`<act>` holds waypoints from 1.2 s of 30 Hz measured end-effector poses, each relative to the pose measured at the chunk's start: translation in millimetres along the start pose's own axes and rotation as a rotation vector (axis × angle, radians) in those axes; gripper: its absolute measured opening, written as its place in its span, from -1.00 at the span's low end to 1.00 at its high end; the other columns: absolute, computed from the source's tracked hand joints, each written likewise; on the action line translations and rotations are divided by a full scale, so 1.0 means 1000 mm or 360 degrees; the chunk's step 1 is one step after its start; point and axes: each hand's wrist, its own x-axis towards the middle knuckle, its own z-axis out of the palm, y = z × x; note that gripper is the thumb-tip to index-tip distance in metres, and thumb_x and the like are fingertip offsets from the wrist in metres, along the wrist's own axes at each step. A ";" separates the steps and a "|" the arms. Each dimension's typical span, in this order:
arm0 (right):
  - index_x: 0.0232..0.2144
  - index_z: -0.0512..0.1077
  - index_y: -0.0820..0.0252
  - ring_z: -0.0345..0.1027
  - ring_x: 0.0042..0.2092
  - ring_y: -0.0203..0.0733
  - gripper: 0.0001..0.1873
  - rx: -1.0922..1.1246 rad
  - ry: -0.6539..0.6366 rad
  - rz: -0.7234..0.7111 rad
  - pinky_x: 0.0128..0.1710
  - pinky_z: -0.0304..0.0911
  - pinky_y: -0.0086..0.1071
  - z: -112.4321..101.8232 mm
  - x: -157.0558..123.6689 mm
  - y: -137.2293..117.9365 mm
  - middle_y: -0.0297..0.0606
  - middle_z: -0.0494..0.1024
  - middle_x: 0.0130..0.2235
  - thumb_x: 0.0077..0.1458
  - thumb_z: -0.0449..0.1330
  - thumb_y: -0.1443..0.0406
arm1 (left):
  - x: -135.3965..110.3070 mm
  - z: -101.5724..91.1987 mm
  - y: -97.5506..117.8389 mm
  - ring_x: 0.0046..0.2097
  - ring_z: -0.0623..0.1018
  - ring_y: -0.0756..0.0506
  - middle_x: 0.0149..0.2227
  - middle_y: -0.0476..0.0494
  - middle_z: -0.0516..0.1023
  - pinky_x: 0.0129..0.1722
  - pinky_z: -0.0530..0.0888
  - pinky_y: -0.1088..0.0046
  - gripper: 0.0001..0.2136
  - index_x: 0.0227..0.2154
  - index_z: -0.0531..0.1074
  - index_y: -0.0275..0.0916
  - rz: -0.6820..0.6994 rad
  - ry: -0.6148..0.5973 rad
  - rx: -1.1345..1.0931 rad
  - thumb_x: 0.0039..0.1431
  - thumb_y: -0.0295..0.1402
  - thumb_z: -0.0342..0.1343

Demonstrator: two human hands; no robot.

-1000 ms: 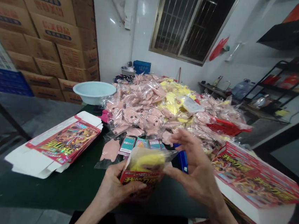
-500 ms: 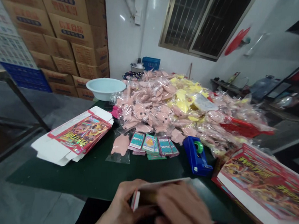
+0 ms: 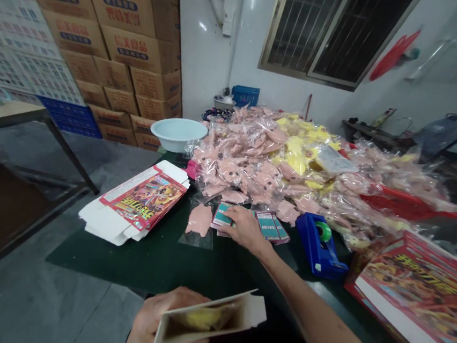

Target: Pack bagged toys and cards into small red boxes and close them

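Here we go: your left hand [image 3: 153, 320] is gripping an open printed carton [image 3: 208, 323], with a yellow toy [image 3: 198, 319] sitting inside, well toward you from the blue tape dispenser [image 3: 320, 245]! Your right hand [image 3: 245, 230] is down on the teal cards [image 3: 223, 215], left of the dispenser. Gripping them? Can't tell! Bagged pink plush toys [image 3: 253, 163] are heaped behind.
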 end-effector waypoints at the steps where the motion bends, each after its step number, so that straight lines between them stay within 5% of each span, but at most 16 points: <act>1: -0.21 0.48 0.21 0.35 -0.09 -0.11 -0.68 -0.0042 -0.0040 -0.0005 -0.10 0.19 -0.27 -0.003 0.002 0.001 -0.15 0.51 -0.15 0.00 0.26 0.15 | 0.001 -0.002 0.001 -0.44 0.59 -0.05 -0.41 -0.08 0.63 -0.42 0.52 0.57 -0.82 -0.36 0.55 -0.20 -0.0011 -0.0006 -0.0023 -0.08 -0.30 0.26; 8: -0.35 0.48 0.25 0.34 -0.19 -0.14 -0.79 -0.0380 -0.0221 -0.0170 -0.20 0.19 -0.33 -0.014 0.001 -0.008 -0.14 0.50 -0.25 0.18 0.06 0.30 | 0.001 -0.007 -0.011 -0.33 0.61 -0.10 -0.33 -0.13 0.63 -0.34 0.53 0.51 -0.77 -0.29 0.53 -0.18 0.0087 -0.0087 -0.0206 -0.09 -0.34 0.27; 15: -0.22 0.43 0.31 0.32 -0.21 -0.06 -0.73 -0.0611 -0.0093 -0.0176 -0.32 0.21 -0.31 0.003 -0.007 -0.026 -0.04 0.47 -0.26 0.13 -0.03 0.50 | -0.002 -0.006 -0.014 -0.32 0.61 -0.12 -0.33 -0.15 0.63 -0.35 0.53 0.51 -0.77 -0.30 0.53 -0.20 0.0065 -0.0053 -0.0200 -0.11 -0.36 0.26; 19: 0.04 0.29 0.17 0.31 -0.18 -0.14 -0.58 -0.0656 0.0073 -0.0080 -0.25 0.20 -0.36 -0.022 0.004 -0.012 -0.12 0.47 -0.19 0.20 -0.12 0.49 | -0.005 -0.004 -0.014 -0.31 0.62 -0.11 -0.31 -0.14 0.63 -0.34 0.52 0.53 -0.76 -0.29 0.52 -0.18 0.0099 -0.0068 -0.0124 -0.10 -0.37 0.26; 23: 0.07 0.26 0.29 0.25 -0.10 -0.03 -0.54 -0.0736 0.0234 0.0082 -0.14 0.12 -0.21 -0.060 0.007 0.011 0.03 0.40 -0.11 0.24 -0.25 0.47 | -0.006 -0.005 -0.013 -0.32 0.62 -0.07 -0.31 -0.06 0.64 -0.33 0.53 0.58 -0.75 -0.26 0.53 -0.12 0.0122 -0.0014 -0.0088 -0.10 -0.36 0.26; 28: -0.22 0.46 0.31 0.24 -0.13 -0.04 -0.71 -0.0718 -0.0008 -0.0148 -0.11 0.08 -0.20 -0.066 -0.017 0.022 -0.02 0.45 -0.21 0.22 -0.06 0.37 | -0.001 -0.006 -0.008 -0.37 0.61 -0.06 -0.35 -0.05 0.64 -0.36 0.53 0.58 -0.78 -0.31 0.54 -0.14 0.0106 0.0016 0.0037 -0.11 -0.35 0.28; 36: -0.14 0.48 0.27 0.27 -0.19 -0.11 -0.59 -0.0477 -0.0261 -0.0257 -0.22 0.15 -0.30 -0.045 -0.027 0.036 -0.09 0.45 -0.23 0.09 0.15 0.08 | -0.002 -0.004 -0.018 -0.38 0.60 -0.05 -0.35 0.00 0.63 -0.37 0.52 0.59 -0.75 -0.31 0.54 -0.10 0.0056 0.0023 0.0086 -0.15 -0.35 0.30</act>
